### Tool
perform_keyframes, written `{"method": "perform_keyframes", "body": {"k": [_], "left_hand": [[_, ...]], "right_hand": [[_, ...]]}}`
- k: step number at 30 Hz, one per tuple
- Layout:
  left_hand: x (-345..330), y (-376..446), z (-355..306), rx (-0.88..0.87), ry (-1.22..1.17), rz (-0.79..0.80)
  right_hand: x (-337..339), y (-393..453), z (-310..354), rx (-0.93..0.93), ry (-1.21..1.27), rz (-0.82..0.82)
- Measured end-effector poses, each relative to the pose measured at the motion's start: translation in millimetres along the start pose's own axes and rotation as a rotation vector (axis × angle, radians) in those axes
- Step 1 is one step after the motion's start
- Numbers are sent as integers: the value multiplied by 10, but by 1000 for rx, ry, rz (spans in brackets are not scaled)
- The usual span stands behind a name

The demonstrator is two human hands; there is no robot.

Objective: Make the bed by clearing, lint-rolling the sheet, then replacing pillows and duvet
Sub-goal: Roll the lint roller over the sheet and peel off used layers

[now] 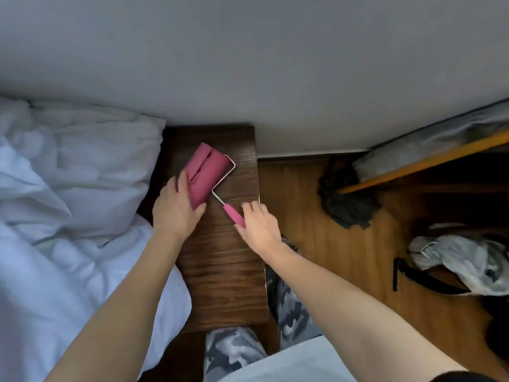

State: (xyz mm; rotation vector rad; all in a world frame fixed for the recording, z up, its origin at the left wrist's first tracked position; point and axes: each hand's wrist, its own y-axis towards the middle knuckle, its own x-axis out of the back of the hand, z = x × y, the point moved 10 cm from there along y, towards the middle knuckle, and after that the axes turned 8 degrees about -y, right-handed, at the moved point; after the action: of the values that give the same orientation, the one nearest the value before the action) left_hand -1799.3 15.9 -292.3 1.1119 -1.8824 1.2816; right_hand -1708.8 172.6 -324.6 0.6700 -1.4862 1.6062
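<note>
A pink lint roller in its pink cover lies on a dark wooden bedside table. My left hand grips the cover from the left, thumb along its edge. My right hand holds the roller's pink handle, fingers curled round its end. A white pillow and a rumpled white duvet lie on the bed at the left, right against the table.
A grey wall runs behind the table. To the right is wooden floor with a dark cloth heap, a grey bag and an orange-edged shelf. My patterned trouser legs stand by the table's near edge.
</note>
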Motion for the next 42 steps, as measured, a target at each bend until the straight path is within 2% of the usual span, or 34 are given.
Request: {"method": "perform_keyframes", "body": {"k": [3,6,9,17,21,26,42], "left_hand": [[-106,82,39,41,32,-1],[-92,85,40,61,8,-33],[-74,73,47,73,-36,-19],[141,-126,-17,37,-93,-32],[232,-248,-11,51,-104,-16],[318,-368,-93,49,-266,0],[895,-778,-124,22,-473,-126]], "right_hand": [[-69,81,55,14,33,-44],[-88,113,-51,-52,135,-14],[-44,89,-80,-28,187,12],[158,-172,-100,-19,230,22],[268,-348,-111,-19,227,36],[415,-460,-130,-26,241,52],[793,-733,-37,79,199,124]]}}
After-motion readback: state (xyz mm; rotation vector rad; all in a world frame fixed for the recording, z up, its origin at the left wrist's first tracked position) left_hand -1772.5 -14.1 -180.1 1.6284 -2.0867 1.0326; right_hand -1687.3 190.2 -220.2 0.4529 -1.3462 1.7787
